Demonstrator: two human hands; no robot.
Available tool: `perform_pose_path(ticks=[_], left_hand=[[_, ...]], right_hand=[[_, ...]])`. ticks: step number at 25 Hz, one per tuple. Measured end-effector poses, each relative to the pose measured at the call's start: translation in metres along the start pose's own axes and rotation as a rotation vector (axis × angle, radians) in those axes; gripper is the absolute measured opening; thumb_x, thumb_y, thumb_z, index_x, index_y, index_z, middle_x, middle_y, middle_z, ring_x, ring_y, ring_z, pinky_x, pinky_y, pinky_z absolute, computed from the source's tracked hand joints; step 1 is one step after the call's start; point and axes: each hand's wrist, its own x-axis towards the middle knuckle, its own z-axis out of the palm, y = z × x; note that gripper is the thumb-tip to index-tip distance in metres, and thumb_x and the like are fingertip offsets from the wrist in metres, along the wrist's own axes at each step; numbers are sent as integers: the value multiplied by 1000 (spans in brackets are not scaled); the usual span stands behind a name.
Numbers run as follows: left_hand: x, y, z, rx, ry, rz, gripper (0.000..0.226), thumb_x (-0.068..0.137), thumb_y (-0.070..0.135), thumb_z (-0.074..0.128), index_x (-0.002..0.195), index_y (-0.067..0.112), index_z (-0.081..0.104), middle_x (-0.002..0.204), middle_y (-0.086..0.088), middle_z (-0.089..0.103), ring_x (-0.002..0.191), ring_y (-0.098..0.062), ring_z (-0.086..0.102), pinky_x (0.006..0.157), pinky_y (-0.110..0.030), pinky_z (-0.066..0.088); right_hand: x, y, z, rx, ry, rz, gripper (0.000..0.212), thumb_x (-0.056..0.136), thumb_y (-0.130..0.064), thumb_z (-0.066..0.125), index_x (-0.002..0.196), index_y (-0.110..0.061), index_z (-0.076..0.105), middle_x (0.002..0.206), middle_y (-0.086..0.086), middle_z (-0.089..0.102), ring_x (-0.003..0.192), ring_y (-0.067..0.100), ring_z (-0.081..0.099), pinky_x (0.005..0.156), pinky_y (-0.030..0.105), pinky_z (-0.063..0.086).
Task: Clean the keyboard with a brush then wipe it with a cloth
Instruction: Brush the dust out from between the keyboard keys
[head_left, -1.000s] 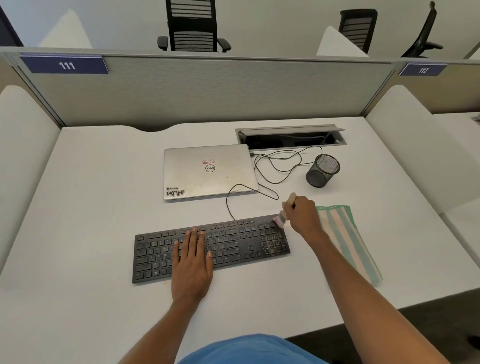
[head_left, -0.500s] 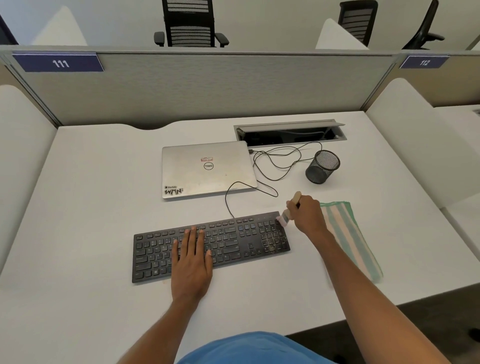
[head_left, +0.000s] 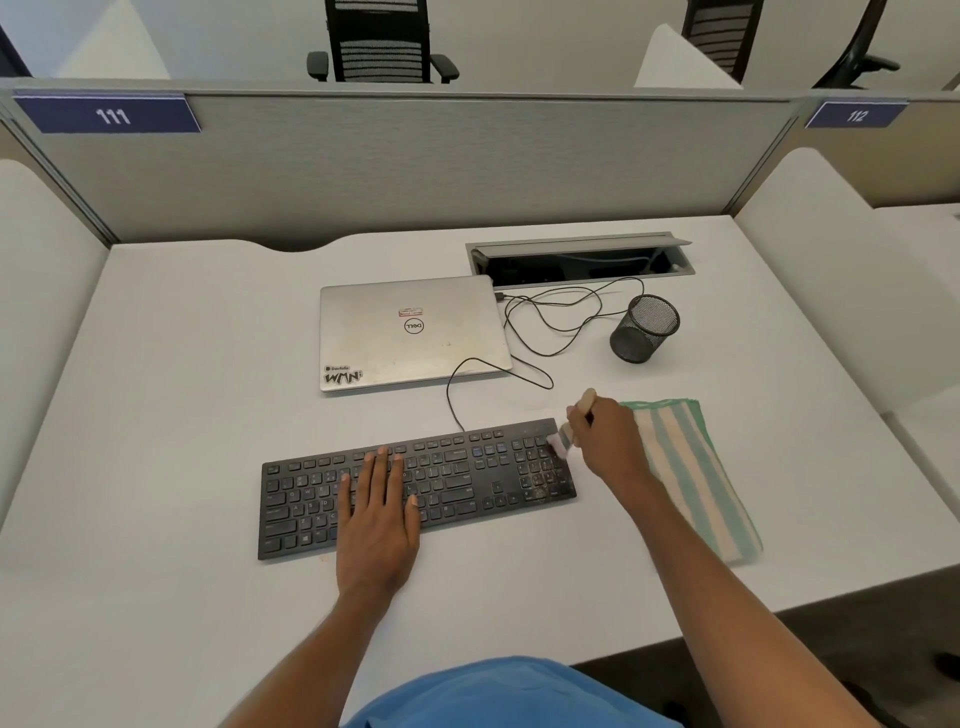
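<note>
Little has moved: the right hand (head_left: 605, 441) has drawn the brush (head_left: 558, 446) slightly nearer the body, off the far right corner of the keyboard (head_left: 467, 483) and onto the top keys of the number pad. The left hand (head_left: 379, 514) lies as it did. White desk (head_left: 182, 415) carries everything. Closed silver laptop (head_left: 410, 332) sits beyond the left hand. Black keyboard lies under both hands, its cable (head_left: 452, 395) running away from the body. Striped cloth (head_left: 696, 478), folded, lies flat just outside the right hand and partly under that forearm, touched by no fingers. Mesh cup (head_left: 644, 327) stands beyond the right hand. Left hand is flat on the middle keys, fingers straight, pressing to steady the board. Right hand is curled round the brush handle, whose pale end shows above the knuckles, bristles down on the keys. Pale specks show on the number pad. Judgement: brushing step, likely early. Next move calls for short strokes worked row by row toward the left hand, which must shift to free the keys it covers. Cloth comes after.
</note>
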Motion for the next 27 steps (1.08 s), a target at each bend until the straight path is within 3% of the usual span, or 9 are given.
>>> perform_pose_path(ticks=[2, 6, 12, 15, 19, 22, 25, 27], left_hand=[[0, 1, -1, 0, 3, 0, 64, 108, 41, 28, 166, 14, 28, 174, -8, 23, 163, -23, 14, 131, -55, 11], [1, 1, -1, 5, 2, -3, 64, 108, 41, 29, 166, 15, 29, 173, -7, 25, 163, -22, 14, 131, -55, 12], [0, 2, -1, 7, -2, -9, 64, 108, 41, 28, 165, 14, 30, 174, -7, 24, 163, -23, 14, 131, -55, 13], [0, 2, -1, 15, -5, -13, 64, 108, 41, 28, 166, 14, 30, 174, -7, 24, 163, -22, 14, 131, -55, 13], [1, 1, 0, 14, -4, -13, 64, 108, 41, 28, 166, 15, 29, 174, -7, 23, 163, -22, 13, 131, -55, 13], [1, 2, 0, 12, 1, -11, 64, 107, 40, 29, 166, 15, 30, 174, -6, 24, 163, -22, 13, 131, -55, 13], [0, 2, -1, 9, 11, -10, 63, 108, 40, 28, 166, 15, 30, 174, -6, 23, 163, -21, 13, 131, -55, 13], [0, 2, -1, 13, 12, -13, 64, 108, 41, 27, 166, 15, 30, 174, -6, 23, 163, -21, 12, 131, -55, 14]], right_hand=[[-4, -11, 6, 75, 43, -29, 39, 103, -30, 53, 69, -10, 56, 62, 1, 61, 59, 18, 59, 52, 33, 43], [-17, -4, 15, 37, 23, -20, 39, 106, -29, 47, 74, -9, 57, 60, -6, 57, 56, 16, 55, 47, 25, 32], [-3, -3, 4, -48, -33, 9, 39, 103, -33, 52, 75, -8, 58, 71, 8, 66, 64, 25, 63, 54, 31, 41], [-5, -15, 4, 56, 22, -13, 37, 104, -31, 52, 73, -10, 56, 65, 1, 61, 59, 17, 56, 49, 28, 35], [-19, -11, 8, 6, -51, -25, 40, 106, -26, 47, 68, -13, 48, 57, -11, 49, 52, 8, 48, 42, 17, 27], [-15, -6, 3, -110, -107, 6, 38, 105, -28, 49, 73, -10, 51, 63, 0, 54, 57, 17, 52, 45, 22, 25], [-13, -15, 2, 38, -67, -49, 39, 105, -27, 49, 69, -12, 50, 59, -3, 54, 53, 9, 52, 47, 23, 30], [-18, -22, 4, 175, -56, -90, 38, 105, -23, 48, 70, -9, 49, 56, -6, 52, 49, 2, 53, 46, 15, 31]])
